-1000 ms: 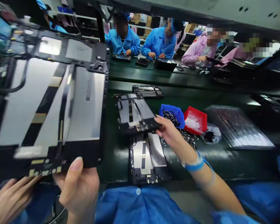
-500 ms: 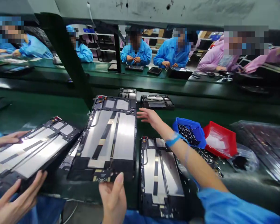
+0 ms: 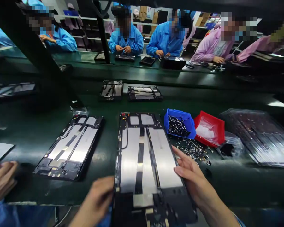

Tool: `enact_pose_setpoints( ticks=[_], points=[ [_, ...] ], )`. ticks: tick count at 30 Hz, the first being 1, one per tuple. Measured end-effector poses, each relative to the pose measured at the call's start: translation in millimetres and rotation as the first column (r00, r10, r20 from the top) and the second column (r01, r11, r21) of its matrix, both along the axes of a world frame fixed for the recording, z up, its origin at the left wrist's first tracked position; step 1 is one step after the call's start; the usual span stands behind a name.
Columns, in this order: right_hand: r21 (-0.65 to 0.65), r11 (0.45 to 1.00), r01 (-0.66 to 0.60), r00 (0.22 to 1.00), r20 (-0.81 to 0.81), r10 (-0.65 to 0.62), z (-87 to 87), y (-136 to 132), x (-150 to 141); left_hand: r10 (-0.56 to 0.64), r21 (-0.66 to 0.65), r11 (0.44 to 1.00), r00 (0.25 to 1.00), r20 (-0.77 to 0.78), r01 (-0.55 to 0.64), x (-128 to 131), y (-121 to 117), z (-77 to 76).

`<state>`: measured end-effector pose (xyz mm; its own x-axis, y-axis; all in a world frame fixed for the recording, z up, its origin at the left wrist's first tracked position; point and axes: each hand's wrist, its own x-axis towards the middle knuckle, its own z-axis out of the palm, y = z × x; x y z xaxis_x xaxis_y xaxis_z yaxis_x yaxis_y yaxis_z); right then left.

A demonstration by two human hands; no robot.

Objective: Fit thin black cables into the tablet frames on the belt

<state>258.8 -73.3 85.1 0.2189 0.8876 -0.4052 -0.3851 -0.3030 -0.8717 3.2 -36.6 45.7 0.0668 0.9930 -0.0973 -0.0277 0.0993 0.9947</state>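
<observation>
An opened tablet (image 3: 129, 160), its silver battery cells and black flex cables bare, is tilted up close in front of me. My right hand (image 3: 191, 176) grips its right edge, thumb on the front and fingers behind. My left hand (image 3: 97, 198), smeared by motion, is curled at the lower left edge; its fingertips are partly hidden by the tablet. To the left, a second opened tablet (image 3: 71, 148) lies face up on the green bench, apart from both hands.
Two more opened tablets, one upright (image 3: 112, 90) and one sideways (image 3: 144, 93), lie farther back. At right are a blue bin (image 3: 191, 127) of small black parts, a red bin (image 3: 221, 126), loose bits (image 3: 196, 153) and clear trays (image 3: 257, 135). A co-worker's hand (image 3: 3, 181) is at far left.
My right hand has come back from reaching forward and now grips a tablet's right edge. My left hand has shifted to the left edge. The co-worker's tablet at left has left their hands.
</observation>
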Motion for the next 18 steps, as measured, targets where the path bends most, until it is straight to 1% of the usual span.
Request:
enact_pose_setpoints(
  ticks=[2,3,4,5,6,7,8,9,10,11,13,14,15,16,18],
  points=[
    [-0.024,0.999,-0.035,0.999,0.008,0.035,-9.3,-12,7,-0.037,0.074,0.997,0.999,-0.030,0.039,-22,34,10.7],
    [-0.031,0.998,-0.055,0.998,0.012,0.055,-15.6,-18,9,-0.006,0.134,0.991,1.000,-0.021,0.008,-25,52,16.5],
    [-0.037,0.997,-0.072,0.997,0.016,0.073,-22.5,-23,10,0.029,0.190,0.981,1.000,-0.006,-0.027,-23,73,22.0],
    [-0.039,0.996,-0.081,0.996,0.023,0.082,-29.8,-27,11,0.051,0.235,0.971,0.999,0.008,-0.051,-15,94,26.6],
    [-0.038,0.996,-0.084,0.996,0.037,0.085,-37.1,-30,11,0.057,0.271,0.961,0.998,0.008,-0.058,-2,118,29.8],
    [-0.032,0.996,-0.082,0.994,0.066,0.084,-43.9,-32,11,0.041,0.271,0.962,0.999,-0.011,-0.036,15,142,31.3],
    [-0.021,0.996,-0.085,0.989,0.121,0.087,-50.1,-32,12,0.034,0.221,0.975,0.999,-0.022,-0.028,35,168,31.1],
    [-0.013,0.995,-0.100,0.973,0.210,0.101,-55.3,-32,12,0.061,0.141,0.988,0.998,-0.012,-0.059,56,193,29.3],
    [-0.009,0.993,-0.122,0.935,0.334,0.118,-59.5,-32,13,0.067,0.107,0.992,0.998,-0.018,-0.065,77,218,26.1],
    [-0.010,0.990,-0.144,0.867,0.481,0.131,-62.6,-31,15,0.084,0.086,0.993,0.996,-0.024,-0.081,96,241,22.0],
    [0.016,0.990,-0.143,0.664,0.743,0.084,-66.5,-28,17,0.123,0.061,0.991,0.992,-0.020,-0.121,127,281,12.8],
    [0.049,0.989,-0.136,0.572,0.819,0.038,-67.9,-26,17,0.139,0.054,0.989,0.990,-0.010,-0.139,138,297,8.3],
    [0.089,0.987,-0.135,0.514,0.858,-0.007,-69.6,-25,17,0.152,0.048,0.987,0.988,0.006,-0.152,147,310,4.5],
    [0.127,0.982,-0.141,0.489,0.871,-0.042,-71.6,-24,17,0.157,0.044,0.987,0.987,0.027,-0.158,153,320,1.5],
    [0.163,0.974,-0.156,0.504,0.862,-0.063,-77.4,-23,18,0.140,0.049,0.988,0.987,0.084,-0.145,160,334,-1.7]
  ],
)
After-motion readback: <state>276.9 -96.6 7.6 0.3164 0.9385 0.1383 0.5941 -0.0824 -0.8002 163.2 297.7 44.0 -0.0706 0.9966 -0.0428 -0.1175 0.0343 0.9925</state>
